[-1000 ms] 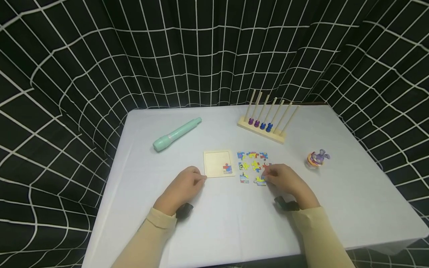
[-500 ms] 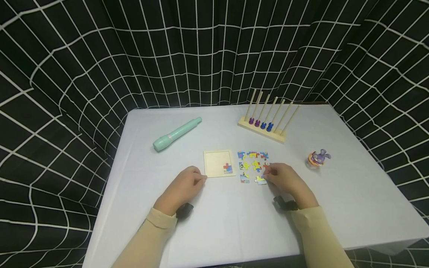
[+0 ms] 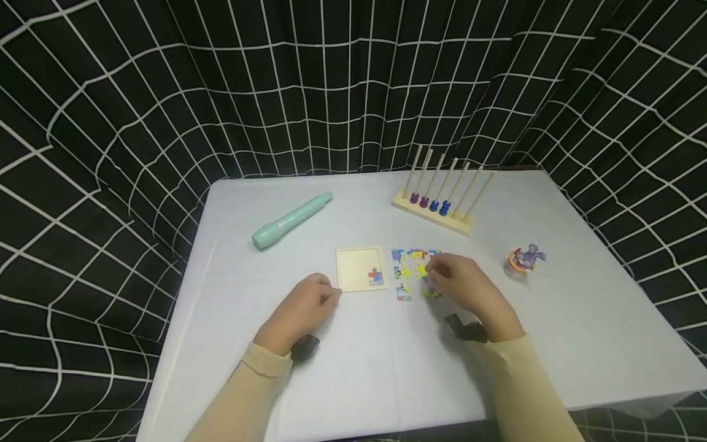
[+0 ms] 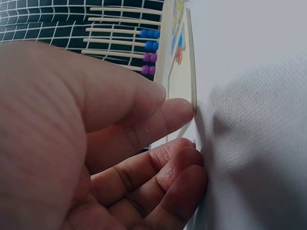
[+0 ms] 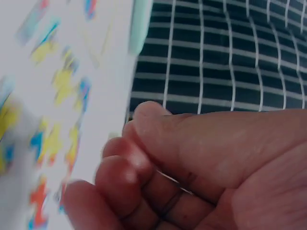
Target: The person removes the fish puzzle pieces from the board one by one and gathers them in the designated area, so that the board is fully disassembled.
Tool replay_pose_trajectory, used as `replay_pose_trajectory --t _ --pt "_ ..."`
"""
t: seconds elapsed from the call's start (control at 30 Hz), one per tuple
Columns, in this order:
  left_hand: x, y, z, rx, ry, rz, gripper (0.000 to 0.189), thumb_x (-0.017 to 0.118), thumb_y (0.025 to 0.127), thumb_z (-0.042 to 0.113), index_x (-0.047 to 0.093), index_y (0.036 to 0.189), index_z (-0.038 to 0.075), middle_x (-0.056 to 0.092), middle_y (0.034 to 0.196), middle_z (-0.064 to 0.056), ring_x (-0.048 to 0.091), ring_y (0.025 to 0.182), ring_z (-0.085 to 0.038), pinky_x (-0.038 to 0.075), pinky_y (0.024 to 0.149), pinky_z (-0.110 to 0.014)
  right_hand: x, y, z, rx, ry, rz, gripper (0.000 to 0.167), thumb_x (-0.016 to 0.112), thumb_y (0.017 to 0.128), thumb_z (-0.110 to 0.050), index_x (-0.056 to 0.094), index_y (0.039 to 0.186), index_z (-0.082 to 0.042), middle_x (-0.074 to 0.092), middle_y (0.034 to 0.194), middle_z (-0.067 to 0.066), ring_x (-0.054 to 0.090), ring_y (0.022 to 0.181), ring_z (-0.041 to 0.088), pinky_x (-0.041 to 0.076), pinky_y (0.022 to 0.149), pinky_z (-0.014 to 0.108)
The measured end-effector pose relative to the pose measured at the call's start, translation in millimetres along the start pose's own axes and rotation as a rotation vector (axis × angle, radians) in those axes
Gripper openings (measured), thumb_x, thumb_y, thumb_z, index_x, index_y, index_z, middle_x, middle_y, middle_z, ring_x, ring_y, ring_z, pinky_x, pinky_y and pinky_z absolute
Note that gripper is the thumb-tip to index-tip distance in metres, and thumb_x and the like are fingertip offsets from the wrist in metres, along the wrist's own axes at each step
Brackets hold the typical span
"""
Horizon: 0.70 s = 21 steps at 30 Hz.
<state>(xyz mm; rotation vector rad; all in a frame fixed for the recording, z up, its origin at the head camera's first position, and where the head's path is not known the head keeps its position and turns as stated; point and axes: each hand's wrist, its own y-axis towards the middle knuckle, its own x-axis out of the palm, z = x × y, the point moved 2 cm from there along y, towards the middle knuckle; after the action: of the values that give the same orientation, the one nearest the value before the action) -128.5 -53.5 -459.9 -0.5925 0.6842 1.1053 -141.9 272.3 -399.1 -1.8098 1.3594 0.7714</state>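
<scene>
My left hand (image 3: 302, 307) lies at the near left corner of a shallow wooden puzzle tray (image 3: 352, 270). In the left wrist view its index fingertip (image 4: 181, 111) is right at the tray's edge, and the other fingers are loosely bent. A red and blue puzzle piece (image 3: 375, 277) sits in the tray's near right corner. My right hand (image 3: 463, 282) hovers over the right side of the loose puzzle pieces (image 3: 404, 272), fingers loosely curled, with nothing visible between them. It hides part of the group in the head view; a red piece (image 5: 38, 203) shows on the table beneath it in the right wrist view.
Behind the tray to the left lies a mint-green microphone-shaped thing (image 3: 291, 220). A wooden peg counting frame (image 3: 433, 215) with purple and blue beads stands at the back right. A small purple rabbit figure (image 3: 523, 260) sits farther right. Black gridded curtains (image 3: 348, 92) surround the white table (image 3: 353, 380).
My right hand has moved up from the near right pieces and slightly toward the left, over the middle row. My left hand has stayed at the tray's corner.
</scene>
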Motion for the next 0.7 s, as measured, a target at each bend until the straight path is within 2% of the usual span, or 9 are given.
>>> replay_pose_trajectory --t 0.17,0.27,0.47,0.7 --pt "-0.9 -0.2 -0.6 -0.010 -0.001 -0.006 0.023 0.069 0.108 0.021 0.086 0.115 0.008 0.067 0.109 -0.001 0.059 0.093 -0.017 0.055 0.088 -0.038 12.8 23.6 -34.9 -0.114 -0.031 -0.030 0.024 0.068 0.105 -0.010 0.075 0.126 -0.003 0.071 0.103 0.009 0.062 0.090 0.024 0.054 0.081 0.041" --pt "-0.7 0.2 -1.3 -0.011 0.011 -0.009 0.023 0.069 0.108 0.022 0.086 0.117 0.008 0.068 0.112 -0.001 0.060 0.095 -0.017 0.056 0.090 -0.039 27.0 40.2 -50.1 -0.170 -0.059 -0.065 0.027 0.069 0.104 -0.009 0.075 0.130 -0.003 0.072 0.106 0.009 0.063 0.093 0.024 0.056 0.085 0.042" --pt "0.2 1.2 -2.3 0.003 0.025 -0.016 0.025 0.068 0.108 0.022 0.084 0.122 0.010 0.069 0.114 -0.002 0.062 0.098 -0.016 0.057 0.092 -0.040 53.9 65.1 -59.0 -0.196 -0.134 -0.133 0.034 0.078 0.099 -0.011 0.075 0.132 -0.003 0.069 0.114 0.010 0.065 0.103 0.025 0.057 0.098 0.045" --pt "-1.0 -0.1 -2.1 0.017 0.023 -0.008 0.025 0.069 0.108 0.021 0.084 0.124 0.010 0.068 0.111 0.000 0.059 0.094 -0.015 0.056 0.089 -0.038 62.6 72.2 -58.5 -0.155 -0.197 -0.162 0.023 0.083 0.096 -0.015 0.076 0.116 -0.006 0.066 0.111 0.006 0.064 0.102 0.023 0.057 0.100 0.046"
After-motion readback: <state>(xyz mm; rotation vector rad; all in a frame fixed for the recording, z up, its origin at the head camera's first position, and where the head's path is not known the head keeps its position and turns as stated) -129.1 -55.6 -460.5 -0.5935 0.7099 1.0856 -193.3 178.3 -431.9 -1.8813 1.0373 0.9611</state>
